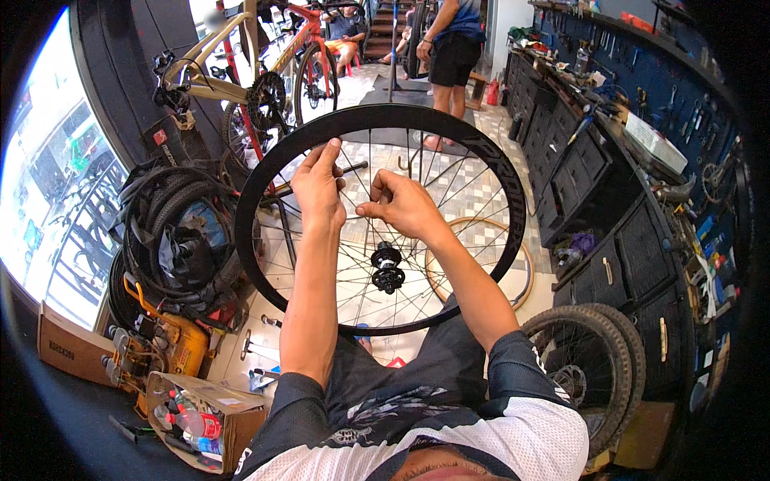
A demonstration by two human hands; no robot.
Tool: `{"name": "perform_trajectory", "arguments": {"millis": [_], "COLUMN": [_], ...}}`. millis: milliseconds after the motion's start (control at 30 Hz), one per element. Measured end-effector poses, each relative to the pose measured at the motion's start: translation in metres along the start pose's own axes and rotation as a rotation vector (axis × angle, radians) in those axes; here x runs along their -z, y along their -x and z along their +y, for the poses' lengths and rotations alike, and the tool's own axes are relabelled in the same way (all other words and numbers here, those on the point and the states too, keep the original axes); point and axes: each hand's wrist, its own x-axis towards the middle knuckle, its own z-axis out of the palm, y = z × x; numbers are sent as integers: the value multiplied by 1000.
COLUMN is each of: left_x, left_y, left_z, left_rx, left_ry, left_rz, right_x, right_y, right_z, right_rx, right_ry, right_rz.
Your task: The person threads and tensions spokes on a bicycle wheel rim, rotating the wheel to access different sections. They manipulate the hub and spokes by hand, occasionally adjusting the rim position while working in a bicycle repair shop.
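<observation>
A black deep-rim bicycle wheel (253, 255) stands in front of me, tilted, with its black hub (387, 269) facing up between my forearms. My left hand (321, 186) is closed at the upper left, inside the rim. Its thumb points up to the rim's inner edge, and what its fingers pinch is too small to make out. Level with it, on the right, my right hand (405, 204) is closed, thumb and index finger pinching at a thin black spoke above the hub. Other spokes fan out behind both hands.
Bicycles (265, 100) stand at the far left, beside a heap of tyres (172, 224). A yellow compressor (180, 345) and a cardboard box (241, 421) of bottles sit lower left. Black drawer cabinets (593, 172) line the right; knobby tyres (618, 361) lean below. A person (455, 60) stands ahead.
</observation>
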Motion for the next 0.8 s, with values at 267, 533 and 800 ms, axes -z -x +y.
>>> {"name": "perform_trajectory", "arguments": {"millis": [267, 533, 800], "left_x": [-2, -2, 5], "left_y": [2, 5, -1], "left_z": [0, 4, -2], "left_rx": [-16, -8, -11], "left_ry": [30, 21, -11], "left_rz": [-9, 10, -27], "right_x": [-4, -4, -6], "right_y": [-4, -8, 41], "right_z": [11, 3, 28], "right_rx": [28, -51, 122], "right_ry": [-627, -379, -308], "right_rz": [-345, -120, 167]}}
